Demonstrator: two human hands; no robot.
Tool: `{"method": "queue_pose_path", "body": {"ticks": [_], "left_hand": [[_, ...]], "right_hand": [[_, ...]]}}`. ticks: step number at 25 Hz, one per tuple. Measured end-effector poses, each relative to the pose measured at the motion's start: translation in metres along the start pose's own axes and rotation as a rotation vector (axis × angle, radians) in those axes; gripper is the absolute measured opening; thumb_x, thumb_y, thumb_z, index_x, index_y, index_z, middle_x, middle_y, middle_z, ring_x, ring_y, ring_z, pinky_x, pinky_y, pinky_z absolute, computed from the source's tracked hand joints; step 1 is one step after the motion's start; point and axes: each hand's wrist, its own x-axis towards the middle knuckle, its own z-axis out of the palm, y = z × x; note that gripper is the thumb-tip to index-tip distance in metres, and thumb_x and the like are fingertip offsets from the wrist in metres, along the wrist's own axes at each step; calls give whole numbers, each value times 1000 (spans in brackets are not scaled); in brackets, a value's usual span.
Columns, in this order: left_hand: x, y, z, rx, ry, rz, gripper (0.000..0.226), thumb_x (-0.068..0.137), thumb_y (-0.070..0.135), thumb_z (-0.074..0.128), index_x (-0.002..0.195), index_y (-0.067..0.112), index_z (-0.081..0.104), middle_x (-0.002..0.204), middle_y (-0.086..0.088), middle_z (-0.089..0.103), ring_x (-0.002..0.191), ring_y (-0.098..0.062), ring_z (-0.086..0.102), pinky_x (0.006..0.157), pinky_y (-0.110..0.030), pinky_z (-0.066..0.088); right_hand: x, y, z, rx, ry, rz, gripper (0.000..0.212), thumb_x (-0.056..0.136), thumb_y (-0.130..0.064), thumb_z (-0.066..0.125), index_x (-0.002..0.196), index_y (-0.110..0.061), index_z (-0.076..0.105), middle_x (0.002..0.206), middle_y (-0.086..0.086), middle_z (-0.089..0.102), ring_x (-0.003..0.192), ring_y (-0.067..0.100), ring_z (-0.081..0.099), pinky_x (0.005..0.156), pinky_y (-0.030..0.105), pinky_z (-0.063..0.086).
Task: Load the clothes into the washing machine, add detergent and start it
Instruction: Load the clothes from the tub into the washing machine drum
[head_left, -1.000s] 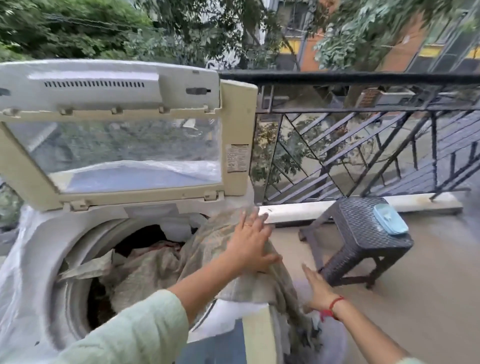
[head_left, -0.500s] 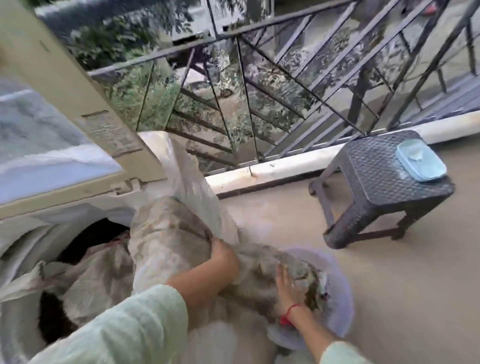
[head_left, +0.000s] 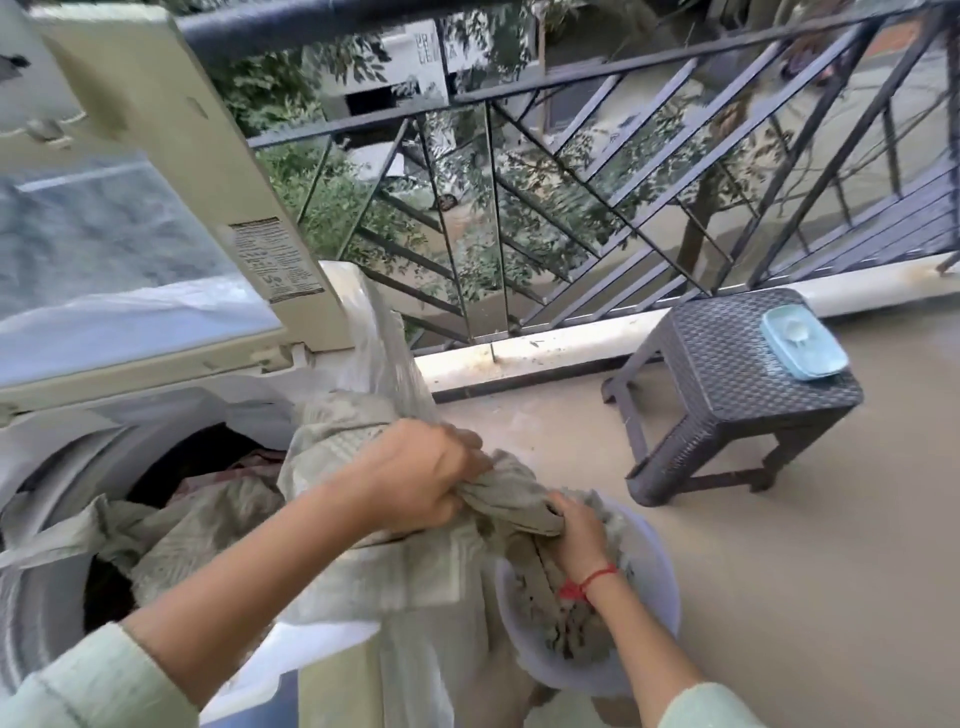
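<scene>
A top-loading washing machine (head_left: 47, 452) stands at the left with its lid (head_left: 156, 218) raised. A long grey-green patterned cloth (head_left: 395, 561) drapes from the drum over the machine's right edge down into a white tub (head_left: 660, 597) on the floor. My left hand (head_left: 415, 483) is shut on a bunched fold of the cloth above the machine's edge. My right hand (head_left: 576, 535), with a red thread at the wrist, grips the same cloth inside the tub. More clothes lie dark in the drum (head_left: 208, 467).
A dark woven stool (head_left: 727, 395) stands on the balcony floor at the right, with a pale blue lidded box (head_left: 802, 340) on top. A black metal railing (head_left: 571, 208) runs behind it above a white kerb. Beige floor (head_left: 805, 597) spreads to the right.
My left hand went from resting flat on the cloth to gripping a fold of it. My right hand moved down into the tub onto the cloth. The view swung right and down.
</scene>
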Motion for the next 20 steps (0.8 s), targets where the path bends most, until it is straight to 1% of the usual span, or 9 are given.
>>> {"method": "queue_pose_path", "body": {"ticks": [3,6,9,11,14,15,17,18,20], "left_hand": [[-24,-11,-36,-51,198,-5,38,62,22,41,90,17,66,80,4,61,70,-23,62,54,-28,48],[-68,-27,-75,-144,451,-5,47,63,26,39,102,21,66,85,8,63,75,-21,63,57,-26,48],[-126,-45,-116,-276,676,-45,41,65,26,43,103,28,58,83,22,51,76,-8,57,62,-19,41],[-162,-66,-133,-311,817,-100,41,65,27,45,104,28,58,82,22,53,75,-7,57,66,-22,43],[-197,-94,-133,-274,834,-207,40,66,29,44,103,33,59,82,15,60,80,-14,62,70,-35,50],[-205,-100,-127,-267,810,-253,40,66,30,44,103,35,59,83,10,63,82,-16,63,71,-38,51],[-227,-112,-112,-280,798,-346,40,66,32,44,104,34,59,88,3,67,86,-21,64,75,-39,51],[-239,-119,-108,-304,804,-389,41,66,34,43,102,32,62,91,1,69,90,-22,65,78,-39,51],[-263,-129,-102,-323,803,-430,46,62,41,39,100,31,64,96,-2,71,95,-23,65,82,-38,51]], "right_hand": [[-26,-48,-59,-81,241,-61,30,72,-28,43,84,-19,69,82,6,62,76,25,60,64,32,45],[-58,-105,-104,22,534,-238,21,65,-34,47,75,-31,65,72,-9,52,68,13,57,58,28,43],[-100,-170,-104,286,650,-514,38,65,-45,71,102,-44,60,112,-15,52,107,5,52,91,20,43],[-108,-191,-73,138,527,-576,65,71,-56,68,129,-38,43,132,-7,46,123,8,45,100,20,37],[-95,-173,6,-228,15,-182,85,78,-30,65,130,-67,8,129,-8,49,118,12,51,90,17,37],[-91,-163,22,-188,-45,-132,78,80,-23,56,116,-78,16,126,-5,52,118,16,52,87,18,38],[-77,-151,27,-31,99,-89,54,80,-7,49,106,-53,59,111,9,65,114,29,58,79,14,42],[-74,-154,17,38,208,-66,46,79,4,48,98,-35,65,100,9,68,109,30,61,74,8,41],[-77,-178,-10,175,448,-108,46,77,10,45,85,-30,66,87,-1,69,94,14,65,69,0,39]]}}
